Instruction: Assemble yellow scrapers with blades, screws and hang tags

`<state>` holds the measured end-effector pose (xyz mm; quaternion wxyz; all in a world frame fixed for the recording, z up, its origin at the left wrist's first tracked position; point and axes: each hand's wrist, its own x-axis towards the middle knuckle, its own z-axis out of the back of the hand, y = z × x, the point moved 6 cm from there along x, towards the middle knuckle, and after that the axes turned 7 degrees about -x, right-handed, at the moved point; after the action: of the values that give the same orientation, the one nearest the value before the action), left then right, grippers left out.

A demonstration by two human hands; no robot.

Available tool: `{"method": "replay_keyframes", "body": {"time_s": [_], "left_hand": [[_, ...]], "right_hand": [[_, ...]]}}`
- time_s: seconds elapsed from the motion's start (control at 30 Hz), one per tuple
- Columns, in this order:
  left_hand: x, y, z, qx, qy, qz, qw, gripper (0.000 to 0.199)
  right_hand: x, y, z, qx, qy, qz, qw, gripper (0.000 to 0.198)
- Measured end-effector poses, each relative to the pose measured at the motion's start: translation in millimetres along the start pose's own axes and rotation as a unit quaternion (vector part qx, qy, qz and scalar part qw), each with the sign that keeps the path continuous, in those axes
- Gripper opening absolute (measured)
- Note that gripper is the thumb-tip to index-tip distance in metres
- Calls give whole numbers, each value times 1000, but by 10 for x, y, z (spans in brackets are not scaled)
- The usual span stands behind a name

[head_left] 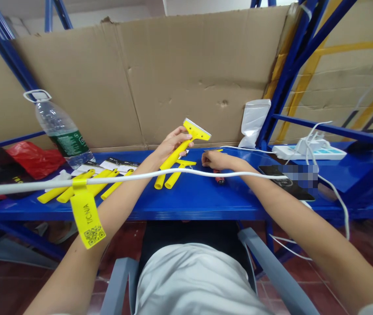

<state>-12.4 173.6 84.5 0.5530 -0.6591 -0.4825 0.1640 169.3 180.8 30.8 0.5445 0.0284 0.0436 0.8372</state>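
My left hand (175,142) is closed around a yellow scraper (176,151) and holds it raised over the table. The scraper's wide head, with a metal blade edge and small holes, points up and to the right. Below it, more yellow scrapers (175,177) lie on the blue table (186,203). My right hand (213,160) rests low over the tabletop with fingers curled together; what they pinch, if anything, is hidden. Just under that hand lies a red and black tool handle (219,178), partly covered.
Several yellow scrapers (97,186) with cards lie left, near a water bottle (63,131) and a red bag (37,158). A phone-like dark device (281,179) and a power strip (327,152) are right. A white cable (206,172) with a yellow tag (87,218) crosses in front.
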Motion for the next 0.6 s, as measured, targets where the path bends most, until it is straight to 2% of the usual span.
{"method": "replay_keyframes", "body": {"time_s": [0.1,0.27,0.4,0.6], "left_hand": [[2,9,1,4,2,0,1000,46],[12,21,18,3,4,-1,1000,48],[20,26,23,-3,10,-2,1000,48],[14,31,17,5,10,0,1000,48]], "right_hand": [[-28,36,18,4,0,-6,1000,19],[-55,108,66,5,-18,-5,1000,25],[-67,69,48,-3,4,-21,1000,17],[-49,31,-19,-9,57,-21,998,40]]}}
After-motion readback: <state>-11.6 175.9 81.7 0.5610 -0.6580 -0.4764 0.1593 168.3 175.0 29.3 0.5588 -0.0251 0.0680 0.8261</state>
